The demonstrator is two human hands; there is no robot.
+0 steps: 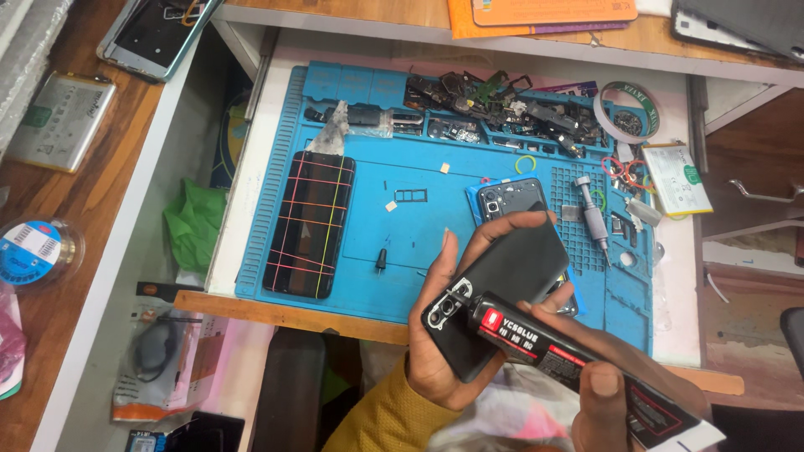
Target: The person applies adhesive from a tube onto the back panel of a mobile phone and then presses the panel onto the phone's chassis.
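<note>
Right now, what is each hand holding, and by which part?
The left hand holds a black phone back cover, its fingers gripping the long edges. The right hand holds a black and red glue tube around its body.

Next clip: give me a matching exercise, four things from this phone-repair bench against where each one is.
Things:
1. black phone back cover
2. black glue tube
3. phone with crossed rubber bands
4. tape roll

Places:
A. flat on the left part of the blue mat
B. at the mat's top right corner
C. in the left hand
D. in the right hand, nozzle by the cover's camera cutout

Pairs: 1-C, 2-D, 3-A, 4-B
</note>
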